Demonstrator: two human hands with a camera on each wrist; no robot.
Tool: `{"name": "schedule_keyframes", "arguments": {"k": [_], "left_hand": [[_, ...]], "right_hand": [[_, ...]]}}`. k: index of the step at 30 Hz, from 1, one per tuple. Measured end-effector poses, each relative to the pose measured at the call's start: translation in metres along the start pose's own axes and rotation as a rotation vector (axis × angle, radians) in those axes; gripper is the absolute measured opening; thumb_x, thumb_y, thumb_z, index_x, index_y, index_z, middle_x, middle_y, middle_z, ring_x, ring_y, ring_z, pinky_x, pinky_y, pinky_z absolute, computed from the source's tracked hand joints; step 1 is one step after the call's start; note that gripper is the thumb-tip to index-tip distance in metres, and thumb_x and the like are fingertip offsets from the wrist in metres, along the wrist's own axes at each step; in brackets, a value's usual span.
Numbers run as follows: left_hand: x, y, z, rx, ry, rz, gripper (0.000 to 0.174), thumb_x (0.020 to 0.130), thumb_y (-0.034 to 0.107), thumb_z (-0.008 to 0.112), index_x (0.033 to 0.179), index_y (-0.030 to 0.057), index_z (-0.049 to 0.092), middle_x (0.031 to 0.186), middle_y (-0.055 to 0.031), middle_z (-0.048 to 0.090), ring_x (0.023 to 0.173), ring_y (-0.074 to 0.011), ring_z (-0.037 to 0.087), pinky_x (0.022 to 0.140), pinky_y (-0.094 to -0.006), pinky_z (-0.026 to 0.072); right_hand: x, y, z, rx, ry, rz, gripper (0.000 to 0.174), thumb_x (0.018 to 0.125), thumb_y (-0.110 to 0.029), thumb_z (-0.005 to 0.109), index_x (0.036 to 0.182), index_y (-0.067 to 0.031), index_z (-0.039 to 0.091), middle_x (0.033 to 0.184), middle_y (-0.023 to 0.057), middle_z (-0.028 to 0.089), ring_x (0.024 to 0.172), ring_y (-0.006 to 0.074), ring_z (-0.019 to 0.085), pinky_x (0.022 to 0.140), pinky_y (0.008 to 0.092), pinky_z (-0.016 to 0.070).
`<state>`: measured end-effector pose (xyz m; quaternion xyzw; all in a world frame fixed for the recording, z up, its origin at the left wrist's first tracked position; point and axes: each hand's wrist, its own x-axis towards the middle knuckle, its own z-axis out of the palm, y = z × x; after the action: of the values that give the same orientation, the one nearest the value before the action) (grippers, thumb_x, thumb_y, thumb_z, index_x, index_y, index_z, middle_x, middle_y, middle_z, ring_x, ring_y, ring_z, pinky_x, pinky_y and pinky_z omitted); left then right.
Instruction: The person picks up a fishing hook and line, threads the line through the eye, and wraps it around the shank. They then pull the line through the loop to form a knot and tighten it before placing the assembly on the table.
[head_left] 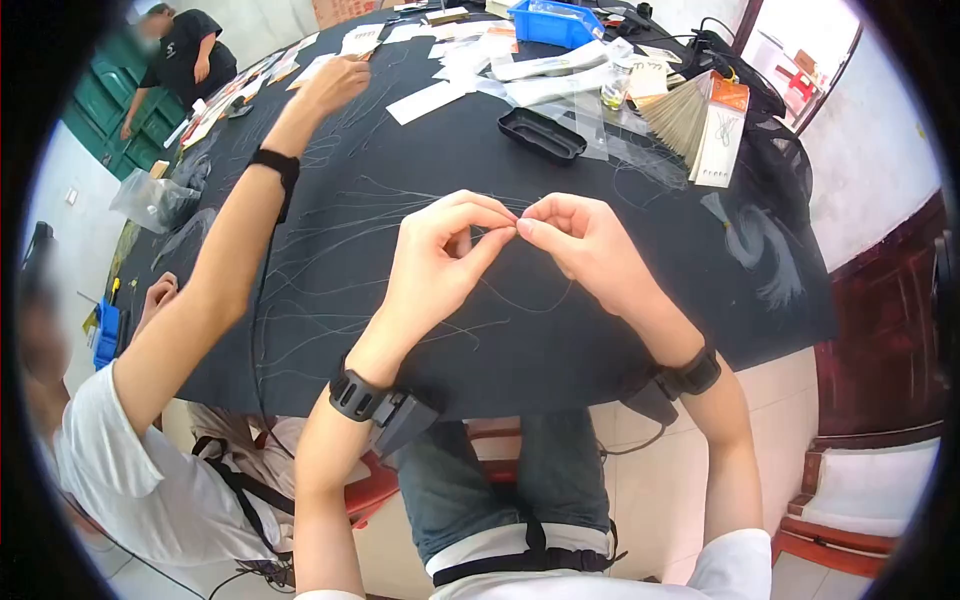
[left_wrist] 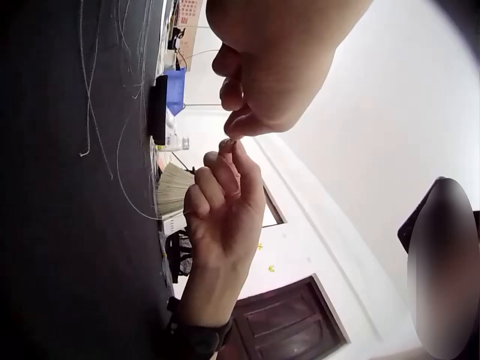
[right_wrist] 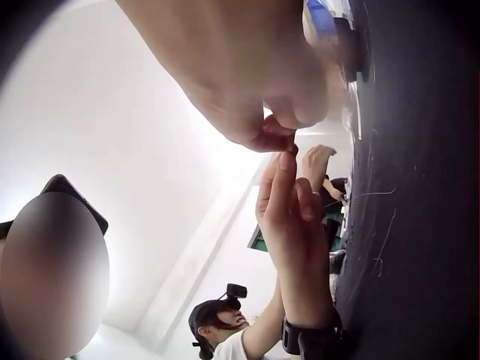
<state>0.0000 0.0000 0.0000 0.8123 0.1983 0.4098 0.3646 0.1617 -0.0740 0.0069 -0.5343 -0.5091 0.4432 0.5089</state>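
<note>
Over the near middle of the black table, my left hand (head_left: 432, 258) and right hand (head_left: 592, 250) meet at their fingertips. Each pinches thumb against index finger, and a thin line (head_left: 522, 309) loops down below them. What sits right at the pinch is too small to make out. In the left wrist view the right hand (left_wrist: 229, 214) rises from below, its other fingers curled. The right wrist view has the left hand (right_wrist: 292, 225) upright, thumb and finger at the right hand's tips. More thin lines (head_left: 330, 240) lie spread on the cloth to the left.
A black tray (head_left: 542, 135), a blue bin (head_left: 556, 22) and a fan of cards (head_left: 690, 125) stand toward the back right. A bundle of pale line (head_left: 755, 250) lies at right. Another person's arm (head_left: 215, 250) reaches across the table on my left.
</note>
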Motion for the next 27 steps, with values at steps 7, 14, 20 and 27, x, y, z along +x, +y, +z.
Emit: {"name": "schedule_keyframes", "arguments": {"k": [7,14,20,27], "left_hand": [[-0.0004,-0.0004,0.0018,-0.019,-0.004,-0.013,0.005,0.076,0.002,0.065,0.082,0.0029,0.065,0.088,-0.0016,0.063,0.048,0.0016,0.034,0.042,-0.0148,0.0249],[-0.0007,-0.002,0.0018,-0.031,0.023,0.008,0.005,0.073,-0.001,0.064,0.078,0.0016,0.063,0.084,-0.0013,0.063,0.043,-0.0006,0.032,0.04,-0.0178,0.0262],[-0.0013,-0.003,0.0008,-0.047,0.037,-0.043,0.005,0.074,0.0,0.063,0.078,0.0014,0.063,0.085,-0.0016,0.063,0.044,-0.0003,0.032,0.04,-0.0177,0.0258],[-0.0018,-0.0033,-0.003,-0.053,-0.005,-0.073,0.005,0.08,0.002,0.062,0.085,0.0015,0.063,0.092,-0.0038,0.061,0.049,0.0029,0.04,0.041,-0.0132,0.0287]], "right_hand": [[0.0022,0.0047,-0.0018,0.083,-0.03,-0.003,0.018,0.086,-0.016,0.058,0.089,0.0024,0.06,0.07,-0.0017,0.056,0.059,0.0014,0.045,0.05,0.0176,0.0351],[0.0018,0.0043,0.0011,0.103,-0.032,0.006,0.018,0.086,-0.016,0.058,0.088,0.0016,0.06,0.072,-0.0016,0.057,0.06,0.0008,0.046,0.05,0.017,0.0352],[0.0019,0.0004,-0.0035,0.124,0.002,0.056,0.02,0.088,-0.018,0.051,0.091,-0.0007,0.062,0.066,-0.0039,0.051,0.057,0.0014,0.042,0.049,0.0173,0.0333],[0.0031,0.0019,-0.0019,0.035,0.003,-0.026,0.023,0.091,-0.015,0.042,0.097,-0.0001,0.059,0.066,-0.0019,0.052,0.053,0.002,0.039,0.048,0.0167,0.0321]]}}
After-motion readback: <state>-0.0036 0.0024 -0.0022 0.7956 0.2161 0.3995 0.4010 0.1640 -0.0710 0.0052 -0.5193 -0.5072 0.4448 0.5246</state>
